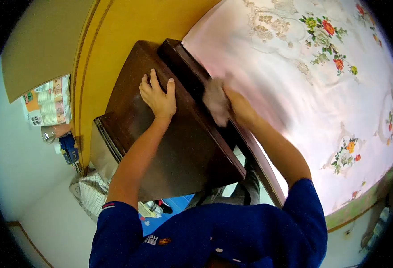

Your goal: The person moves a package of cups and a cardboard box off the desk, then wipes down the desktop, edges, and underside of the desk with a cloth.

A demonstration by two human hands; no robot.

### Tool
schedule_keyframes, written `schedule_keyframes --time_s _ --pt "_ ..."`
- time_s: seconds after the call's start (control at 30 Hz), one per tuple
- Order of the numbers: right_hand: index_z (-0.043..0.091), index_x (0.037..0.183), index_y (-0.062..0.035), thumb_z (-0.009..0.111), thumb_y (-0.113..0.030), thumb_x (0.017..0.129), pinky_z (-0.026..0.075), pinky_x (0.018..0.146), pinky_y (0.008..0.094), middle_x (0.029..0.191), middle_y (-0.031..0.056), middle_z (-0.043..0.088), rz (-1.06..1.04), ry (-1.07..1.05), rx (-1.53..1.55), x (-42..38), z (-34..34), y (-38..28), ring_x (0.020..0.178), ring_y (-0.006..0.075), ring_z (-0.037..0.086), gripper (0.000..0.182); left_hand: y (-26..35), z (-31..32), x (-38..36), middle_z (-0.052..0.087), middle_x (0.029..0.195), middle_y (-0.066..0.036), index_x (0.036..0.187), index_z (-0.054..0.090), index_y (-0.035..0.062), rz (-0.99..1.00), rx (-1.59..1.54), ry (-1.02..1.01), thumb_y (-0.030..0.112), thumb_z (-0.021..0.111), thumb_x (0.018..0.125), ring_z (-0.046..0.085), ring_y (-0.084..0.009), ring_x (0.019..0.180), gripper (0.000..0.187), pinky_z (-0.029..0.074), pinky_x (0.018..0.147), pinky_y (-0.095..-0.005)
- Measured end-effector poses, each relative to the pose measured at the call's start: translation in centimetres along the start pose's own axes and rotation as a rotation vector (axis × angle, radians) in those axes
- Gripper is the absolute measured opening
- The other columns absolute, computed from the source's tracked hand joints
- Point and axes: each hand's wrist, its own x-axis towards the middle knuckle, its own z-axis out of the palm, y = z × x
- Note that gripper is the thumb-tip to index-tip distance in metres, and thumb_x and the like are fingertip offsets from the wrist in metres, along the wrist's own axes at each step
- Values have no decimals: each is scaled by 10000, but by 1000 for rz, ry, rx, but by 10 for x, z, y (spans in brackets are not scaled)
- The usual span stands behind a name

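My left hand (pixel 160 97) lies flat with fingers spread on the dark brown wooden top of a cabinet (pixel 183 147). In my right hand (pixel 241 106) is a greyish-brown cloth (pixel 216 101), smeared by motion. The cloth is over the dark wooden edge of the bed frame (pixel 254 149), beside the narrow gap between frame and cabinet. A pale pink sheet (pixel 312 111) with printed flowers covers the bed, right next to my right hand and forearm.
A yellow padded headboard (pixel 120 40) rises behind the cabinet. Packs of paper cups (pixel 53 102) and a dark blue package (pixel 68 147) are at the left. Below the cabinet, a checked cloth bag (pixel 94 190) and small items lie near a blue surface (pixel 178 204).
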Motion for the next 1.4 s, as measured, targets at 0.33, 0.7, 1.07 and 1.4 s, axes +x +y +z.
schedule_keyframes --time_s 0.33,0.7,1.07,1.4 --pt "607 1065 -5 434 -380 1019 451 850 334 1019 98 628 -421 -103 -690 296 95 12 912 219 563 415 -1 -4 4 310 1437 -276 1440 385 41 -44 -98 -65 387 642 865 274 -453 1327 718 194 1106 -572" --pt "506 1333 -49 425 -508 1005 461 951 396 1254 127 604 103 -195 -105 108 75 22 1068 269 585 570 -1 -4 2 331 1427 -283 1445 380 46 27 -40 -29 409 598 903 315 -461 1305 687 225 1094 -568" --pt "611 987 37 503 -153 966 511 815 369 930 193 627 220 -281 -1038 -109 -53 68 887 233 618 220 -1 -2 2 335 1430 -272 1430 394 38 22 -75 -7 396 608 886 302 -460 1311 685 214 1102 -565" --pt "628 1154 7 510 -182 915 488 866 334 1000 118 670 -205 119 -690 106 33 -45 948 188 598 327 5 -11 4 265 1478 -270 1465 353 82 -59 -82 -104 423 603 891 232 -487 1347 713 170 1112 -610"
